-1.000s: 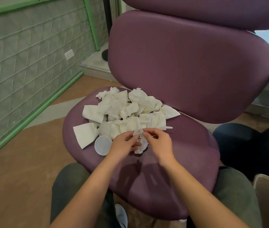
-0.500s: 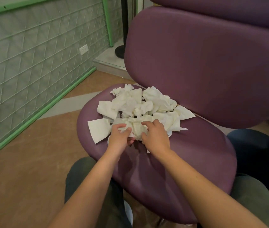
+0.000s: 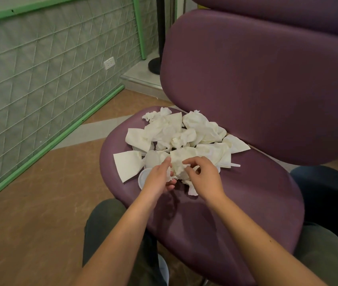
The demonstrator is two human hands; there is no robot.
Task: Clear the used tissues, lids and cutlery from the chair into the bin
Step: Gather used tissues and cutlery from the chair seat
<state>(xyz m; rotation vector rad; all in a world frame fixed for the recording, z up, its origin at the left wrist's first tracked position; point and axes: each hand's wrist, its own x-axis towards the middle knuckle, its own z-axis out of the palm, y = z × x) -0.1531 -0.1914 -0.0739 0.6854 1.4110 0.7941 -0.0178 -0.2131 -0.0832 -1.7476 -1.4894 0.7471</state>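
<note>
Both hands, left (image 3: pixel 159 178) and right (image 3: pixel 203 176), pinching a crumpled tissue wad (image 3: pixel 179 167) at the near edge of the pile on the chair seat (image 3: pixel 246 203); probably feather-light, soft, best gathered in bunches.

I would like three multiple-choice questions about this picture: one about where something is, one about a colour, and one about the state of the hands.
1. Where does the pile of tissues lie?
A. on the floor
B. on the chair seat
C. on the person's lap

2. What colour is the chair?
A. purple
B. green
C. black

3. What are the two hands doing?
A. hanging idle
B. pressing flat on the seat
C. gripping one crumpled tissue together

Answers:
1. B, the pile rests on the seat in front of the backrest.
2. A, seat and backrest are purple.
3. C, the left hand and right hand curl round it.
</note>
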